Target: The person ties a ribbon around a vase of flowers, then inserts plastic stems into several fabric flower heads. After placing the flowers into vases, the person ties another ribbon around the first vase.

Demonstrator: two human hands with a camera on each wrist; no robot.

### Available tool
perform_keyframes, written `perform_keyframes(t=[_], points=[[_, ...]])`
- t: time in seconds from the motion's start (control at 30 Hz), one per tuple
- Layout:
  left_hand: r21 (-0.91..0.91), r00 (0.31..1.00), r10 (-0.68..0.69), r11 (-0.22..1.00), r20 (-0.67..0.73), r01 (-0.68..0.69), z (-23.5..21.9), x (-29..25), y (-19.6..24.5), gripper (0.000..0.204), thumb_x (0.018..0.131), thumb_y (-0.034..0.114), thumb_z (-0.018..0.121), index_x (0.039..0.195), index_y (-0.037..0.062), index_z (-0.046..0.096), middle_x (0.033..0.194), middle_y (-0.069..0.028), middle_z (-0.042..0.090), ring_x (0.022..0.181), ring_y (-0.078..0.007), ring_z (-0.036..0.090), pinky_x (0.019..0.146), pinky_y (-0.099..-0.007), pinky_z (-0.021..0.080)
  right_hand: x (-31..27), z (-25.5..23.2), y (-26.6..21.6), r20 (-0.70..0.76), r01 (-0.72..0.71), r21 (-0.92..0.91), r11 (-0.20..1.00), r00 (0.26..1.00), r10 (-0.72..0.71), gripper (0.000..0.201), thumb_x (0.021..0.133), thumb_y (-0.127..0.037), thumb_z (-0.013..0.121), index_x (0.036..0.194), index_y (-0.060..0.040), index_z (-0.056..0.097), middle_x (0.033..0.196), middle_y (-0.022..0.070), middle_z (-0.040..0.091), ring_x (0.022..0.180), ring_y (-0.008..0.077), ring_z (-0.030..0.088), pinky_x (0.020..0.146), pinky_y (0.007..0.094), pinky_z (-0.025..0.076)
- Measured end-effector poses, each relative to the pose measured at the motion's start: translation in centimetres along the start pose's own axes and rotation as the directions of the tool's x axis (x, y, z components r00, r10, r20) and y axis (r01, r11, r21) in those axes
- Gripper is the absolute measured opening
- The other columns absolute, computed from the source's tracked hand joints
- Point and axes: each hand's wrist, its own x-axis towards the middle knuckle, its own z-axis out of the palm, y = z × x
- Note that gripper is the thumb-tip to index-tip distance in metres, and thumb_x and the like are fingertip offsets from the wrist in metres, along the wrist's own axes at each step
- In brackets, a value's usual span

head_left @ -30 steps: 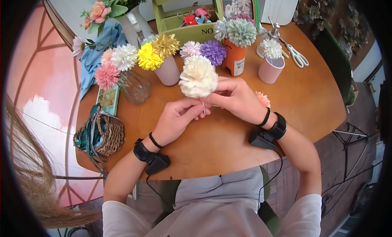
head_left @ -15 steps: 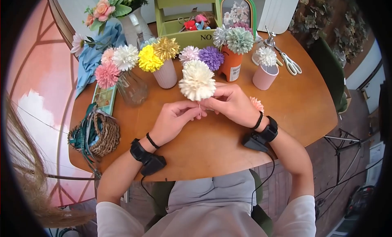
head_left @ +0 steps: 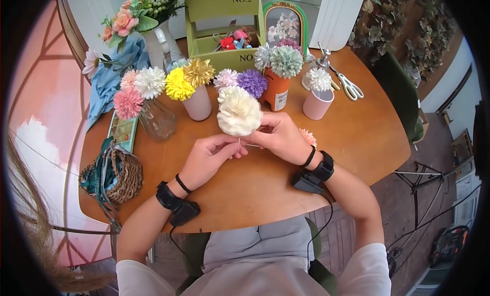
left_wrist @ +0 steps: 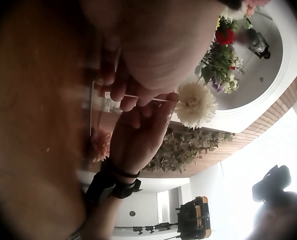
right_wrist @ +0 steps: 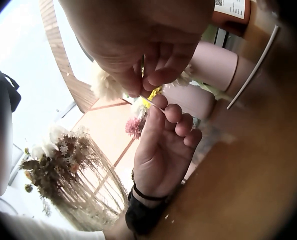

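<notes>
A cream artificial flower [head_left: 239, 113] is held upright over the table, its thin white stem [left_wrist: 149, 99] running down between both hands. My left hand [head_left: 210, 156] pinches the lower stem between thumb and fingers. Just under the bloom, my right hand [head_left: 282, 141] pinches the upper stem, thumb and fingertips together. In the right wrist view the stem [right_wrist: 152, 103] spans the short gap between the two sets of fingertips. Beyond the right wrist lies a peach flower [head_left: 308, 138], partly hidden by it.
Along the back stand a glass vase [head_left: 157, 121] of pink and white flowers, a ribbed vase [head_left: 197, 106], an orange container [head_left: 277, 93] and a pink cup [head_left: 317, 105]. Scissors [head_left: 350, 87] lie back right. A wicker basket [head_left: 125, 181] with ribbons sits left on the wooden table [head_left: 240, 204].
The head view has shifted, so the table appears lower and further left. Both hands keep their pinch on the stem, and the cream bloom has tilted slightly.
</notes>
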Motion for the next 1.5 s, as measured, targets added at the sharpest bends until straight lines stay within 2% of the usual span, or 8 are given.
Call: perform_keyframes(t=[0.07,0.17,0.27,0.57,0.97,1.1,1.2,1.5], points=[[0.005,1.000,0.014,1.000,-0.008,-0.014,-0.1,0.1,-0.2,0.022,0.104,0.010,0.056,0.113,-0.0044,0.069,0.097,-0.0077,0.073,0.087,-0.0112,0.065,0.081,-0.0267,0.053,0.0,-0.2,0.0,0.004,-0.043,-0.010,0.999,0.999,0.043,0.025,0.094,-0.014,0.072,0.115,-0.0005,0.069,0.092,-0.0004,0.070,0.078,0.0046,0.059,0.067,0.0220,0.048],[-0.018,1.000,0.000,1.000,-0.020,0.000,-0.2,0.1,-0.4,0.022,0.104,0.011,0.056,0.115,-0.0040,0.069,0.095,-0.0067,0.072,0.086,-0.0106,0.065,0.080,-0.0260,0.053,0.4,0.2,-0.1,-0.031,0.133,0.153,0.979,0.991,-0.129,0.052,0.092,-0.015,0.075,0.138,-0.0015,0.055,0.113,0.0024,0.067,0.090,0.0073,0.061,0.076,0.0242,0.052],[-0.022,0.999,-0.024,0.999,-0.028,0.023,-0.2,0.0,-0.3,0.023,0.104,0.011,0.057,0.117,-0.0036,0.069,0.094,-0.0055,0.071,0.086,-0.0100,0.064,0.080,-0.0252,0.052,0.2,0.1,-0.8,-0.126,0.183,0.083,0.980,0.977,-0.172,0.070,0.092,-0.017,0.077,0.150,-0.0024,0.040,0.130,0.0049,0.060,0.101,0.0090,0.060,0.085,0.0274,0.053],[-0.041,0.999,-0.023,0.999,-0.034,0.022,-0.3,0.0,-0.7,0.024,0.105,0.013,0.056,0.118,-0.0026,0.069,0.094,-0.0028,0.069,0.087,-0.0080,0.063,0.080,-0.0236,0.051,0.1,-1.3,-1.8,-0.090,0.117,-0.066,0.991,0.988,-0.123,0.063,0.094,-0.017,0.075,0.148,-0.0044,0.044,0.123,0.0041,0.061,0.104,0.0088,0.059,0.081,0.0247,0.052],[-0.062,0.999,0.030,0.998,-0.034,-0.032,-0.5,0.1,-0.5,0.026,0.106,0.016,0.055,0.119,-0.0015,0.068,0.093,-0.0011,0.067,0.083,-0.0068,0.061,0.076,-0.0221,0.050,0.0,-2.5,-2.5,-0.135,0.241,0.057,0.969,0.963,-0.232,0.040,0.095,-0.009,0.071,0.129,-0.0037,0.051,0.115,0.0048,0.064,0.095,0.0100,0.063,0.077,0.0256,0.054],[-0.060,0.997,0.051,0.997,-0.061,-0.054,-1.0,0.3,-1.0,0.027,0.106,0.021,0.057,0.119,-0.0002,0.069,0.091,0.0002,0.066,0.079,-0.0060,0.059,0.073,-0.0212,0.050,-0.9,-4.8,-4.1,-0.181,0.307,-0.046,0.951,0.933,-0.310,0.037,0.096,-0.011,0.071,0.127,-0.0045,0.052,0.117,0.0053,0.065,0.097,0.0101,0.064,0.077,0.0252,0.055],[-0.057,0.997,0.054,0.997,-0.063,-0.057,-0.9,0.4,-1.4,0.027,0.106,0.021,0.057,0.117,-0.0001,0.069,0.090,0.0004,0.065,0.079,-0.0058,0.059,0.072,-0.0211,0.050,-2.7,-8.1,-6.1,-0.312,0.252,-0.252,0.934,0.893,-0.325,0.035,0.097,-0.013,0.070,0.126,-0.0041,0.052,0.117,0.0053,0.065,0.097,0.0096,0.065,0.077,0.0247,0.056],[-0.047,0.997,0.062,0.997,-0.050,-0.064,-0.8,0.4,-1.5,0.025,0.106,0.020,0.056,0.114,0.0001,0.069,0.089,0.0004,0.065,0.077,-0.0058,0.059,0.071,-0.0212,0.049,-5.9,-18.4,-6.8,-0.616,0.020,-0.357,0.934,0.747,-0.251,0.031,0.097,-0.022,0.069,0.117,-0.0028,0.056,0.110,0.0041,0.064,0.095,0.0101,0.065,0.074,0.0251,0.056]])
